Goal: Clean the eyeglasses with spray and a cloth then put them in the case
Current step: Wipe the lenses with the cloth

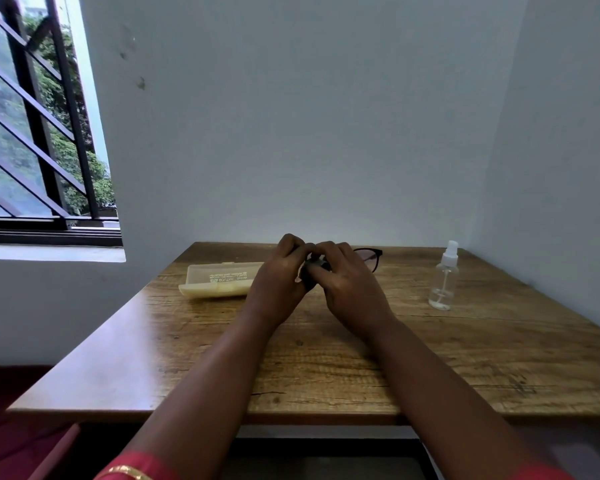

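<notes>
Over the middle of the wooden table [326, 368], my left hand [279, 282] and my right hand [347, 282] meet. Between their fingers is a small dark cloth [314, 265], pressed around part of the black-framed eyeglasses [371, 258]. Only the right lens and rim stick out past my right hand; the rest is hidden. The pale yellow glasses case [219, 280] lies open just left of my left hand. A clear spray bottle [444, 278] with a white nozzle stands upright at the right, apart from both hands.
A white wall runs along the table's far edge and another close on the right behind the bottle. A barred window [39, 133] is at the left. The table's front edge is near my body.
</notes>
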